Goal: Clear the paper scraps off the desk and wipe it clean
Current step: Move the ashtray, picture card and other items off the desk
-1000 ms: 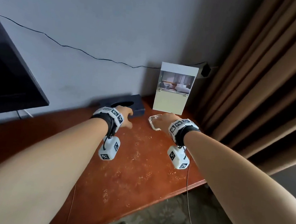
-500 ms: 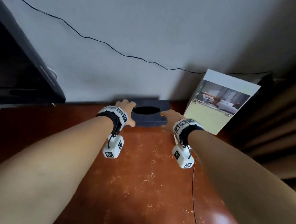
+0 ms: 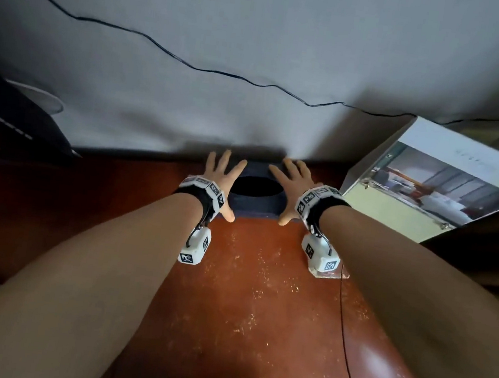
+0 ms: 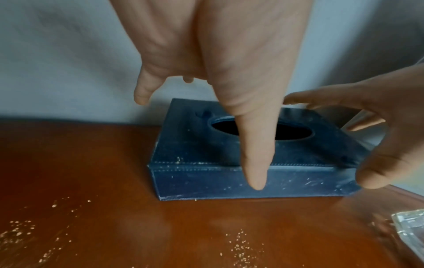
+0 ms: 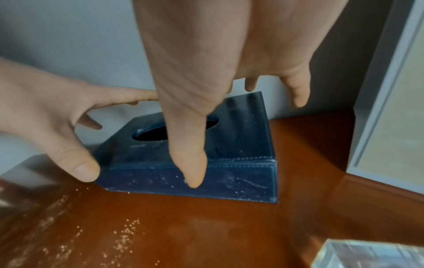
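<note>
Paper scraps (image 3: 251,319), pale and fine as crumbs, strewn over the near and middle stretch of the reddish-brown desk (image 3: 253,364), thinning toward the back. Further specks clinging to the front wall of the dark blue tissue box (image 4: 229,183), set at the rear against the wall. Both hands reaching for that box, spread wide and holding nothing: left hand (image 3: 221,178) at its left end, right hand (image 3: 292,188) at its right, fingers splayed above the top edges, thumbs low near the front corners. Actual contact with the box hard to tell from these views.

Likely step: getting the box off the dusty patch. Best gripped at both ends evenly, lifted straight rather than dragged, so scraps are not smeared underneath; kept level, since the oval opening shows only darkness inside. Worth minding the clear block (image 5: 371,253) just beside the right wrist.

Glossy desk surface, catching light at the near right edge. Beyond, a plain grey wall with a thin black cable (image 3: 194,66) sagging across it, a standing picture card (image 3: 433,184) at right, a dark screen edge (image 3: 13,113) at left.
</note>
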`<act>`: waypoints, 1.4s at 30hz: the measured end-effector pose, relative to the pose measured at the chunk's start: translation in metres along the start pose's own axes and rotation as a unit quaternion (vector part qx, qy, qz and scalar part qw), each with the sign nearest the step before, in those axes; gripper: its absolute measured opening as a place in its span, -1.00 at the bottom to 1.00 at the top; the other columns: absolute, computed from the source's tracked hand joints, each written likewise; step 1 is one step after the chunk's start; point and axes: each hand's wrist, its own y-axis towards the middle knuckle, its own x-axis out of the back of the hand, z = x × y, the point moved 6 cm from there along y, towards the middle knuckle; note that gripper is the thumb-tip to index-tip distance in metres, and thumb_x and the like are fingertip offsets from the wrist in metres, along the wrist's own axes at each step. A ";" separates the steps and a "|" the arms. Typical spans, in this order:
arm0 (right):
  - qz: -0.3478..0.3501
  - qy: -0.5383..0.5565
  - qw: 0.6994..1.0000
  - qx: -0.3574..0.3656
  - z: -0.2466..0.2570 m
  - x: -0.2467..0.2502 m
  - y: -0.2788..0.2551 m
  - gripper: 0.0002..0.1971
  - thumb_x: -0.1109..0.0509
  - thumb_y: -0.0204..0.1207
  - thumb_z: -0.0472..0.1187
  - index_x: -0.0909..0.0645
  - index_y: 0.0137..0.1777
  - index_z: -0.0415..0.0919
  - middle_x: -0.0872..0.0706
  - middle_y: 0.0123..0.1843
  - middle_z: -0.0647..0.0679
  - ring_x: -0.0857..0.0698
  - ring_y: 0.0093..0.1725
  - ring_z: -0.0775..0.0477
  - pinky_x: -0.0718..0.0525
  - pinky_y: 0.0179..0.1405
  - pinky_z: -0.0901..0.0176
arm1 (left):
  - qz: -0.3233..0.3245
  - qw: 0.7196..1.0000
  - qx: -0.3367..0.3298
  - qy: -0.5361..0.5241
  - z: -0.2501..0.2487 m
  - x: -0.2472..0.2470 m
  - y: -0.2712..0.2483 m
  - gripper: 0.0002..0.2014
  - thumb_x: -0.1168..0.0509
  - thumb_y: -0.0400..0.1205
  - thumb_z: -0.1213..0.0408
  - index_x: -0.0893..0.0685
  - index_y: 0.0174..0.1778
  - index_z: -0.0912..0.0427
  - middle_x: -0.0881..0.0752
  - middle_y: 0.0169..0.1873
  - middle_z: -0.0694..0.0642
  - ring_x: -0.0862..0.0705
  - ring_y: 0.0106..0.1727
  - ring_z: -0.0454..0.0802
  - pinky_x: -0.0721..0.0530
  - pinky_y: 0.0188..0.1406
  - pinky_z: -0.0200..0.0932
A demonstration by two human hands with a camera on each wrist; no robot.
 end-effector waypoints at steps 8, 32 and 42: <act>-0.028 -0.028 0.999 0.002 0.009 -0.002 0.007 0.41 -0.73 -0.05 -0.01 0.21 0.67 0.19 0.16 0.69 -0.19 0.16 0.65 -0.38 -0.55 0.30 -0.39 | -0.045 0.998 0.014 0.030 -0.008 -0.004 0.006 0.37 -0.68 0.11 0.12 0.22 0.61 -0.29 0.18 0.62 0.03 0.23 0.65 0.29 -0.66 0.11 0.41; -0.151 -0.069 0.983 -0.073 0.173 0.092 -0.257 0.31 -0.65 -0.02 0.07 0.15 0.65 0.22 -0.18 0.48 -0.09 -0.17 0.47 -0.27 -0.57 0.12 -0.26 | -0.190 0.968 -0.103 0.126 0.040 0.083 -0.283 0.37 -0.60 -0.03 -0.10 0.06 0.67 -0.15 -0.18 0.50 0.07 -0.16 0.55 0.14 -0.69 0.08 0.21; -0.181 -0.086 0.979 -0.021 0.302 0.073 -0.345 0.32 -0.61 -0.10 0.07 0.14 0.64 0.26 -0.25 0.41 -0.03 -0.22 0.39 -0.20 -0.65 0.08 -0.26 | -0.225 0.964 -0.057 0.126 0.109 0.036 -0.433 0.38 -0.64 0.03 -0.16 0.07 0.69 -0.09 -0.20 0.54 0.10 -0.13 0.57 0.14 -0.59 0.22 0.21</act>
